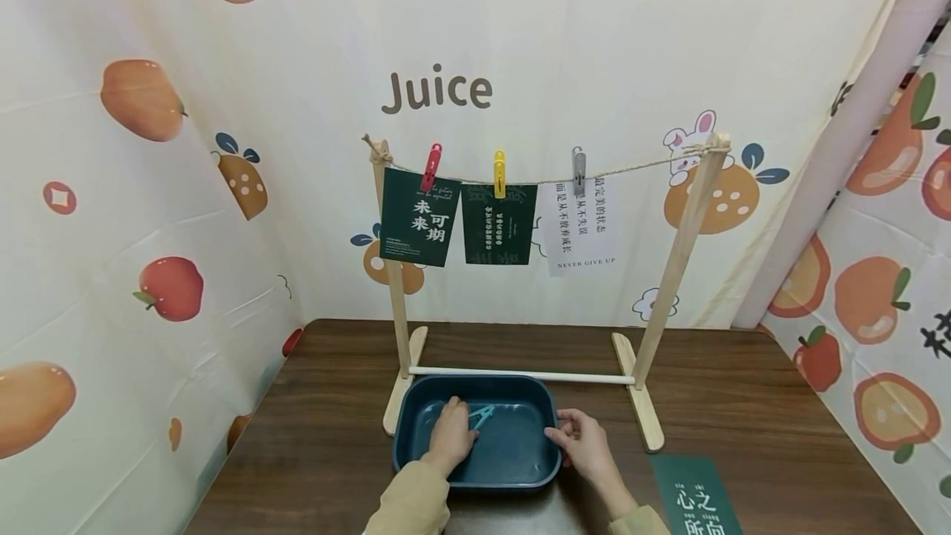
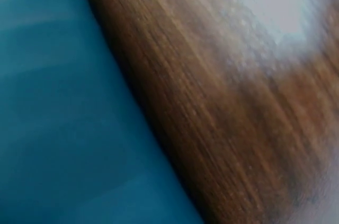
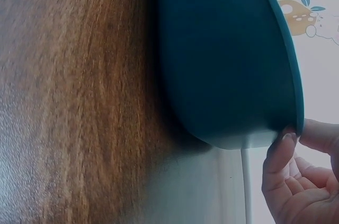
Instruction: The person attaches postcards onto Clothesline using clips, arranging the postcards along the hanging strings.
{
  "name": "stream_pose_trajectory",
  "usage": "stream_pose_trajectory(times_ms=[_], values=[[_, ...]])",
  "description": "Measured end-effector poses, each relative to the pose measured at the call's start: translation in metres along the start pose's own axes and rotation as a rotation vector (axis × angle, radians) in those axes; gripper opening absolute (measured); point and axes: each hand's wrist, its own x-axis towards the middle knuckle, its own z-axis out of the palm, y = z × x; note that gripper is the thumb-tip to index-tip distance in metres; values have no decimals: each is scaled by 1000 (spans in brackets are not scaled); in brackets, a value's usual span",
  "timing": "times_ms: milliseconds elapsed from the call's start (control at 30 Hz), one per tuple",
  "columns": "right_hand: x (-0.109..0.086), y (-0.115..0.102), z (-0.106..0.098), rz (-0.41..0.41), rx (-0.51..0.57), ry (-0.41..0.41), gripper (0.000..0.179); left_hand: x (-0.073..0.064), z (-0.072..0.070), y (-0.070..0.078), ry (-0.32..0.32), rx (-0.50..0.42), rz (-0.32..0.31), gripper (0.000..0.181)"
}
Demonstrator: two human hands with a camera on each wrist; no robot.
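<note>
A dark blue plastic basin [image 1: 513, 444] stands on the brown table at the foot of a wooden rack. My left hand [image 1: 449, 436] reaches down inside it, fingers and thumb at a light-blue clothespin [image 1: 483, 414]; the fingertips are partly hidden, but they seem to pinch it. At the basin's right end, my right hand [image 1: 585, 446] pinches the rim between thumb and fingers, seen closely in the right wrist view, where the hand [image 3: 302, 176] is below the rim. Only the basin's outer wall [image 2: 79, 128] and the table appear in the left wrist view.
Behind the basin, a string on the rack [image 1: 678, 262] carries three cards, under a red clothespin [image 1: 432, 168], a yellow clothespin [image 1: 500, 174] and a grey clothespin [image 1: 579, 170]. A green card [image 1: 698, 494] lies on the table at right. Fruit-printed cloth surrounds the table.
</note>
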Motion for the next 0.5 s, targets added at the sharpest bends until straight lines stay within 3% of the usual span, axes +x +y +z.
stream_pose_trajectory(times_ms=[500], values=[[-1,0,2,-11,-9,27,27,-5,-8,-3,24,-149,-27,26]])
